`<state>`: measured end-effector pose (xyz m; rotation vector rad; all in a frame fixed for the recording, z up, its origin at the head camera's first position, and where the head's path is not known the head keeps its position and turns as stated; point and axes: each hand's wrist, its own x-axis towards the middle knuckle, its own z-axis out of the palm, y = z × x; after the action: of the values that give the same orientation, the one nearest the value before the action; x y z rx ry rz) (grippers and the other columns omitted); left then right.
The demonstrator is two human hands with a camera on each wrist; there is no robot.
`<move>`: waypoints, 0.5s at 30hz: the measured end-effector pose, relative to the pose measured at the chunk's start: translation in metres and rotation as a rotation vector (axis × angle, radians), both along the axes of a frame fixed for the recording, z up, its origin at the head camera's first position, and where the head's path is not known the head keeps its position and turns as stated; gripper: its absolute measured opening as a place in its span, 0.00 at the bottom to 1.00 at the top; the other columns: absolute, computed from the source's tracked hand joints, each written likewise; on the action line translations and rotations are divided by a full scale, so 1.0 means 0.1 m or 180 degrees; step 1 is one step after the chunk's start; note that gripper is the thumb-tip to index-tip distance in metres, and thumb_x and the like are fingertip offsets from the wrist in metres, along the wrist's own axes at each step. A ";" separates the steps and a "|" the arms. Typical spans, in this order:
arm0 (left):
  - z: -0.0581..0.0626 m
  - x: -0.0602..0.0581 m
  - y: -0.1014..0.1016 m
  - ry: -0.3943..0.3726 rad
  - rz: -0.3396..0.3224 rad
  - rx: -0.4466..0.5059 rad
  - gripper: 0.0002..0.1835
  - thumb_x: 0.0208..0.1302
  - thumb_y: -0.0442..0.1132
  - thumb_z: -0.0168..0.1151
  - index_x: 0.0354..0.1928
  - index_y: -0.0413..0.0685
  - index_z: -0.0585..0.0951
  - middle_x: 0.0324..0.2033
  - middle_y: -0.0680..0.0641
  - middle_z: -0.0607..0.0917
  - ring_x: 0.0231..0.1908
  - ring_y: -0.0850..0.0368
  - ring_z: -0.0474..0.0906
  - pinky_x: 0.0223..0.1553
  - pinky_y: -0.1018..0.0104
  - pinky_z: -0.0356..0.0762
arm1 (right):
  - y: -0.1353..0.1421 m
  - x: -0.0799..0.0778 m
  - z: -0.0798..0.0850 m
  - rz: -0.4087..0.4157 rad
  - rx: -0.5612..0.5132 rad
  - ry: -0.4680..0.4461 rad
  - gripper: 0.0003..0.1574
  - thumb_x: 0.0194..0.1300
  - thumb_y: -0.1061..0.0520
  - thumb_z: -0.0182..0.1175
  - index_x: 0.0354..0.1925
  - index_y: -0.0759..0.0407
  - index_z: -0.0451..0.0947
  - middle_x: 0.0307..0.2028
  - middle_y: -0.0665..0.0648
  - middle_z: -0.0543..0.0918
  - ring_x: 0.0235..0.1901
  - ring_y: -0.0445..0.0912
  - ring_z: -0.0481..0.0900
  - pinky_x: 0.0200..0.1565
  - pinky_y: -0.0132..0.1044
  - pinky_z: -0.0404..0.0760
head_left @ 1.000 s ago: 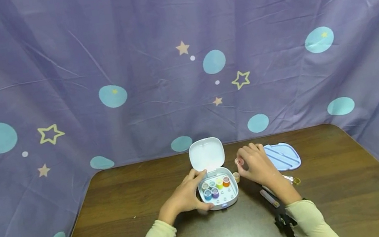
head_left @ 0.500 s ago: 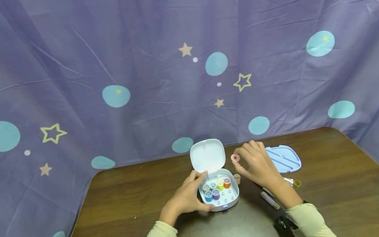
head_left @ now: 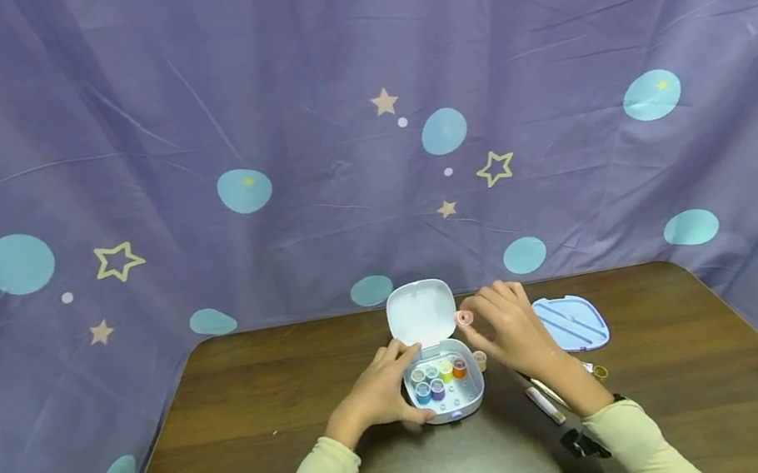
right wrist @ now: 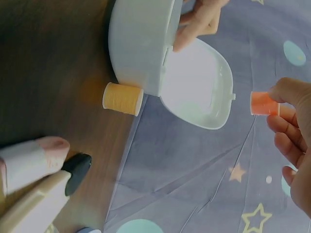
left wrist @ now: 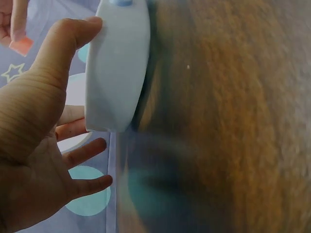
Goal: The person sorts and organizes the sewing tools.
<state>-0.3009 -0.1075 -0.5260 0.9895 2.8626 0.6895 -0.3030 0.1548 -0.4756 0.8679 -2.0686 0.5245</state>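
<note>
A white sewing box [head_left: 465, 400] stands with its lid [head_left: 421, 313] raised. Inside, several thread spools [head_left: 438, 389] in blue, purple, yellow, orange and pale shades stand at the back and left, with bare pegs beside them. My left hand [head_left: 376, 392] grips the box's left side, thumb at the front wall and fingers behind. Between thumb and fingertips, my right hand [head_left: 510, 329] pinches a salmon-orange thread spool [right wrist: 262, 103], raised near the lid's right edge. A yellow-orange spool [right wrist: 122, 98] sits on the table against the box's right side.
Right of the right hand lies a light blue grooved tray [head_left: 576, 324]. Below the right forearm are a slim pale tube [head_left: 546, 406] and a pale tool with a black tip [right wrist: 77, 172]. A small brass-coloured ring [head_left: 601, 372] lies farther right.
My right hand has moved left toward the lid with the spool, turning it slightly. The left hand keeps its grip on the box. The head view has shifted a little.
</note>
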 end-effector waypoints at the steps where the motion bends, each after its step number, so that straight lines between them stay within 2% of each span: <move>1: 0.00 0.00 0.00 0.0051 -0.0006 -0.0030 0.58 0.42 0.59 0.82 0.74 0.42 0.67 0.56 0.49 0.73 0.55 0.54 0.69 0.57 0.56 0.76 | 0.00 0.01 0.01 0.0049 0.0007 -0.0051 0.11 0.56 0.59 0.72 0.38 0.58 0.83 0.33 0.52 0.84 0.34 0.48 0.74 0.44 0.46 0.67; 5: 0.01 -0.01 0.00 0.0184 -0.0051 -0.0088 0.58 0.42 0.60 0.82 0.74 0.40 0.68 0.57 0.48 0.73 0.55 0.55 0.69 0.58 0.57 0.76 | 0.00 0.03 0.04 0.0234 0.0071 -0.0212 0.12 0.54 0.59 0.74 0.37 0.57 0.83 0.33 0.51 0.85 0.35 0.46 0.73 0.45 0.45 0.67; 10: 0.02 0.00 -0.02 0.0265 -0.0091 -0.0094 0.57 0.43 0.61 0.81 0.73 0.40 0.69 0.62 0.46 0.73 0.59 0.50 0.71 0.63 0.52 0.74 | 0.00 0.04 0.02 0.0353 0.0202 -0.0409 0.11 0.55 0.58 0.75 0.37 0.56 0.84 0.32 0.50 0.84 0.36 0.44 0.73 0.45 0.44 0.67; 15: 0.02 0.02 -0.05 0.0436 -0.0111 -0.0174 0.58 0.44 0.65 0.79 0.72 0.38 0.69 0.66 0.43 0.75 0.66 0.45 0.71 0.72 0.46 0.65 | 0.00 0.05 -0.02 0.0407 0.0304 -0.0501 0.11 0.55 0.58 0.75 0.37 0.56 0.84 0.31 0.49 0.85 0.35 0.43 0.74 0.45 0.45 0.69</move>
<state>-0.2986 -0.1124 -0.5239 1.1182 2.9540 0.5584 -0.2981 0.1547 -0.4773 1.0494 -2.2055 0.5826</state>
